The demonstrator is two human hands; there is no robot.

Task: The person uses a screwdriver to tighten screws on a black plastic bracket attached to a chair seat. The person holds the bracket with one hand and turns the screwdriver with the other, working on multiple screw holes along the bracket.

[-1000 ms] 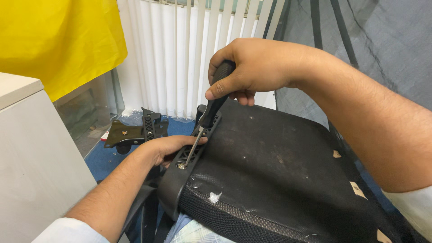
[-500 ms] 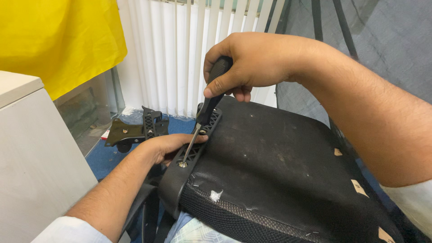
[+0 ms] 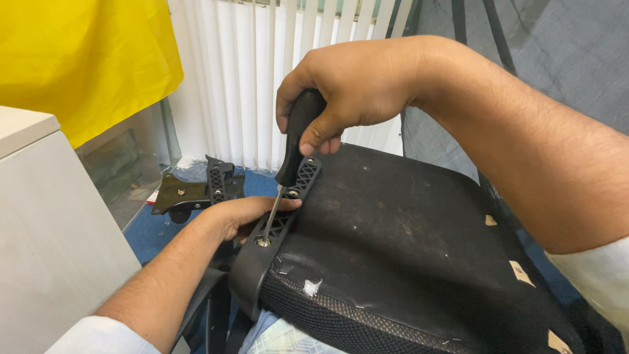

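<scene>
Right hand [image 3: 357, 88], upper centre of the frame, clamped in a fist round the black handle of a screwdriver [image 3: 288, 167]. Left hand [image 3: 239, 216], centre left, curled against the edge of a black plastic bracket [image 3: 282, 219], fingertips close beside the shaft, likely steadying bracket and tip. Tip seated on a screw [image 3: 263, 242] at the lower end of the bracket, just left of centre. Bracket laid along the left edge of an upturned chair seat [image 3: 406, 249], dusty black underside facing up, mesh trim along the lower border. Fist on top of the handle, probably for downward pressure while turning. Long axis of the screwdriver steeply tilted: handle up and to the right, tip down and to the left. Further off, left of centre, a black metal chair mechanism [image 3: 190, 190] on blue carpet, before white vertical blinds [image 3: 242, 72].
</scene>
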